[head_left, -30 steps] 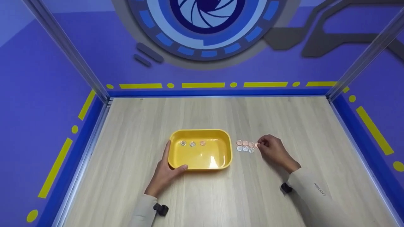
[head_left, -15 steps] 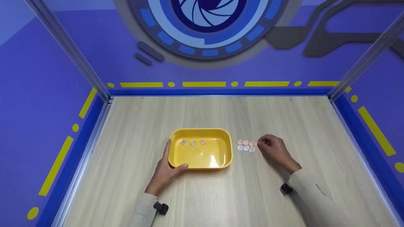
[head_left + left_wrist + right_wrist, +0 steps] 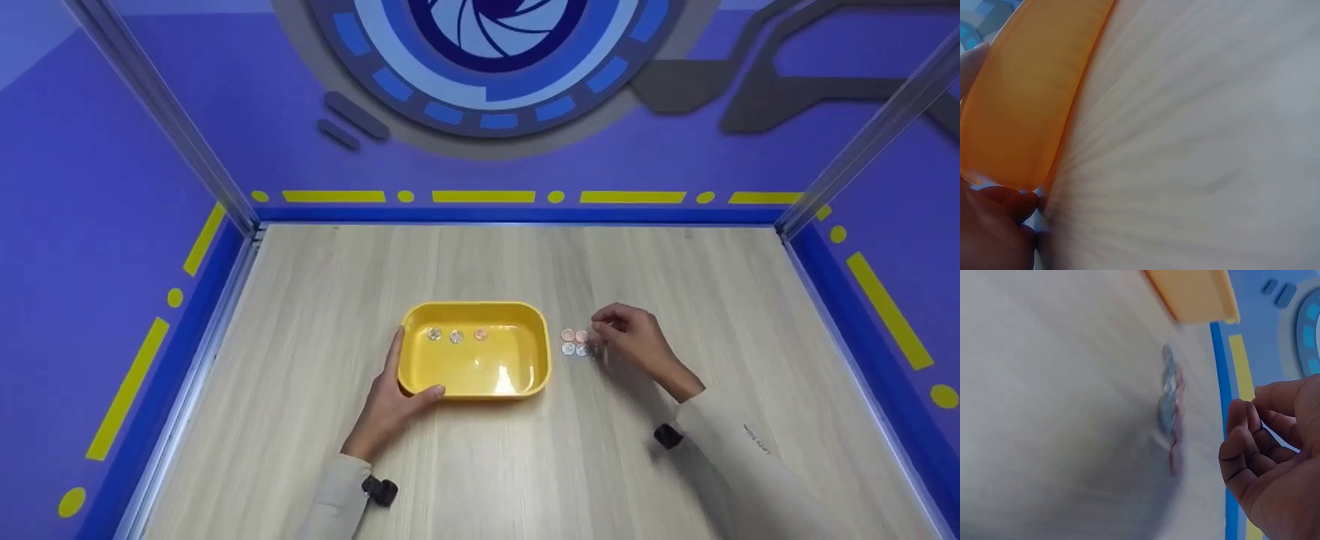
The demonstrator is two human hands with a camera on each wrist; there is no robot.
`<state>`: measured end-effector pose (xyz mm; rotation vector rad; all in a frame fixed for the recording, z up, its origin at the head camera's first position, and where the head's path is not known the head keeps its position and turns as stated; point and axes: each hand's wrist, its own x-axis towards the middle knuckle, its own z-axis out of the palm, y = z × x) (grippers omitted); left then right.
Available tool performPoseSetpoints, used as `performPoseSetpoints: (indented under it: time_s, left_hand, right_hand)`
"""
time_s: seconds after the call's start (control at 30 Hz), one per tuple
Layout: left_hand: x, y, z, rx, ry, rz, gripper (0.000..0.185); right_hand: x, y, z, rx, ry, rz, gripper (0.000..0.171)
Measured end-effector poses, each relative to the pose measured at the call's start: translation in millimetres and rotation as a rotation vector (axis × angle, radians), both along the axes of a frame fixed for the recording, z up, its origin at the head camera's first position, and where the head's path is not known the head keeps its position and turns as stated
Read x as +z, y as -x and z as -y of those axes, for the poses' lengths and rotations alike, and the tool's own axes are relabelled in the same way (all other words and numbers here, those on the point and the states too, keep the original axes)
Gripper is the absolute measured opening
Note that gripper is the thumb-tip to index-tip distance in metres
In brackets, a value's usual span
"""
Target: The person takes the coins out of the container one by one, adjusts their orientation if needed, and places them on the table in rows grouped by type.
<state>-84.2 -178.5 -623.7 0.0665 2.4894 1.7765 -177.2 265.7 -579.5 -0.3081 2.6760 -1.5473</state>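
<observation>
1. Yellow tray [image 3: 525, 319] sits in the middle of the wood table [image 3: 480, 262].
2. Left hand [image 3: 390, 397] holds the tray at its near left corner. The thumb lies along the front wall and the fingers go up the left side.
3. Three coins [image 3: 456, 335] lie in a row inside the tray, near its far wall. Two look silver and one looks pink.
4. More coins [image 3: 574, 342] lie on the table just to the right of the tray. Some are pink and some are silver.
5. Right hand [image 3: 630, 337] is at the right end of these coins. Its fingers are curled in toward the thumb.
6. The wrist picture is blurry there, so I cannot tell if the fingers pinch a coin.
7. Both sleeves [image 3: 750, 457] are a light colour.
8. Purple walls [image 3: 90, 187] with yellow lines stand around the table.
</observation>
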Motion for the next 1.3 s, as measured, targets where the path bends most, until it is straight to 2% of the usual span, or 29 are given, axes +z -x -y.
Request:
performPoseSetpoints:
  time_s: [0.43,0.63,0.77,0.97,1.3]
  left_hand:
    - [-0.3,1.8,-0.1,0.003,-0.005,0.011,0.126]
    - [0.6,1.7,-0.6,-0.001,-0.008,0.012,0.127]
    - [0.7,1.2,-0.2,0.000,-0.008,0.013,0.127]
    - [-0.1,0.4,0.5,-0.002,-0.010,0.001,0.126]
    - [-1.4,0.5,0.8,0.002,-0.014,0.002,0.126]
  right_hand:
    - [22.3,11.1,46.2,0.118,0.060,0.049,0.012]
    - [30.5,15.9,70.5,0.183,0.053,0.030,0.011]
    - [36.0,20.0,86.9,0.253,0.032,0.033,0.015]
    - [40.6,27.9,108.7,0.332,-0.056,0.049,0.017]
    - [34.1,41.6,137.7,0.400,-0.160,0.063,0.013]
